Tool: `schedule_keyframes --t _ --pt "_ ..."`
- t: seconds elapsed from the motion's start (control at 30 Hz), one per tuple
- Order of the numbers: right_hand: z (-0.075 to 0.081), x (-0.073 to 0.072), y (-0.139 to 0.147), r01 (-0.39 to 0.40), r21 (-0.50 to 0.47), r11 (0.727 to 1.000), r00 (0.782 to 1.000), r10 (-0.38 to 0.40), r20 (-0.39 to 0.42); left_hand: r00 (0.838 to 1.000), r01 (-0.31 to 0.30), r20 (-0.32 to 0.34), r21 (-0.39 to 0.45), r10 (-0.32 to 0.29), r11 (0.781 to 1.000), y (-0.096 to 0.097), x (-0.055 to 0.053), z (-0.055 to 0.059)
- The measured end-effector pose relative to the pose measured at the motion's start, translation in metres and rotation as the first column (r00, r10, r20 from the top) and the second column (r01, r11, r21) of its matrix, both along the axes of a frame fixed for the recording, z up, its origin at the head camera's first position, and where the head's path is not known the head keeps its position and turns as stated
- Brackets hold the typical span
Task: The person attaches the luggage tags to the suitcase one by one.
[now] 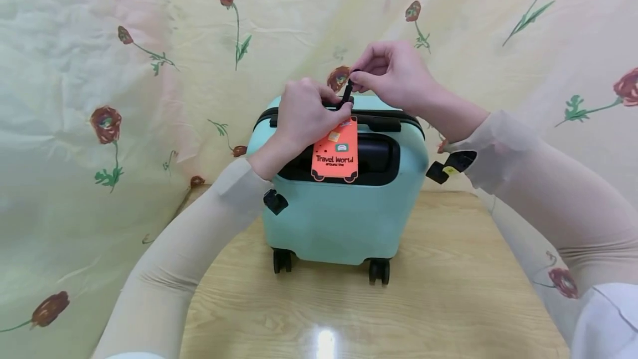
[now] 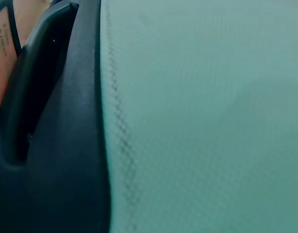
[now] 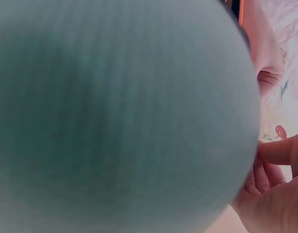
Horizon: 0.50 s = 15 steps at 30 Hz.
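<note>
A mint-green suitcase (image 1: 339, 220) stands upright on its black wheels. Against its front hangs an orange luggage tag (image 1: 335, 159) printed "Travel World", its black strap (image 1: 347, 91) rising above the top edge. My left hand (image 1: 306, 109) pinches the strap's lower part just over the tag, thumb towards me. Higher up and to the right, my right hand (image 1: 394, 73) pinches the strap's upper end between thumb and finger. In the left wrist view, the suitcase's black handle (image 2: 27, 97) and the tag's lined side (image 2: 3, 53) appear. The green shell (image 3: 124, 121) hides most of the right wrist view.
The suitcase rests on a wood-grain tabletop (image 1: 349, 314). Behind and at both sides hangs a flowered cloth (image 1: 189, 26). Black wrist straps (image 1: 276, 201) sit on both sleeves. A black recessed panel (image 1: 379, 159) lies behind the tag.
</note>
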State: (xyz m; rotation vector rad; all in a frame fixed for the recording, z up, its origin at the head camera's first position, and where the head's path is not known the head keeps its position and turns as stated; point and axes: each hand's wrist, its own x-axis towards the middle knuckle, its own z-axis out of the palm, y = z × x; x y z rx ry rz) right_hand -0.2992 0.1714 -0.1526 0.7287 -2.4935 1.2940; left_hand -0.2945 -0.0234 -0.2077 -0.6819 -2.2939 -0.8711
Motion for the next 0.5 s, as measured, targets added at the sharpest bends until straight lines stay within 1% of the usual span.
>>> schedule_keyframes --t 0.07,0.13,0.2,0.27,0.3,0.33,0.37,0.43,0.5 --pt "0.003 -0.001 0.001 -0.003 0.014 1.000 1.000 0.003 0.011 1.000 0.003 0.019 -0.001 -0.002 1.000 0.000 -0.002 0.001" --pt "0.008 -0.003 0.003 -0.023 0.034 0.999 0.999 0.022 0.048 0.998 0.021 0.051 0.010 -0.021 1.000 -0.002 -0.004 0.002" --pt "0.012 -0.004 0.007 -0.039 0.069 0.997 0.996 0.034 0.078 0.993 0.040 0.106 0.012 -0.041 0.999 -0.007 -0.006 0.004" --pt "0.014 -0.003 0.014 -0.046 0.134 0.990 0.995 0.034 0.088 0.985 0.050 0.163 0.000 -0.049 0.999 -0.015 -0.005 0.007" --pt "0.013 -0.001 0.019 -0.041 0.171 0.984 0.996 0.027 0.083 0.982 0.044 0.183 -0.014 -0.041 0.999 -0.022 -0.003 0.010" --pt "0.012 0.001 0.025 -0.030 0.219 0.975 0.998 0.018 0.059 0.980 0.028 0.200 -0.040 -0.019 0.999 -0.030 -0.001 0.013" --pt "0.009 0.004 0.032 -0.017 0.261 0.965 0.999 0.008 0.034 0.980 0.009 0.198 -0.066 0.004 0.998 -0.039 0.002 0.015" --pt "0.002 0.012 0.049 0.016 0.334 0.942 1.000 -0.008 -0.023 0.983 -0.032 0.177 -0.108 0.051 0.994 -0.063 0.008 0.020" --pt "-0.008 0.021 0.069 0.051 0.374 0.926 0.997 -0.024 -0.076 0.986 -0.077 0.138 -0.146 0.098 0.986 -0.090 0.014 0.020"
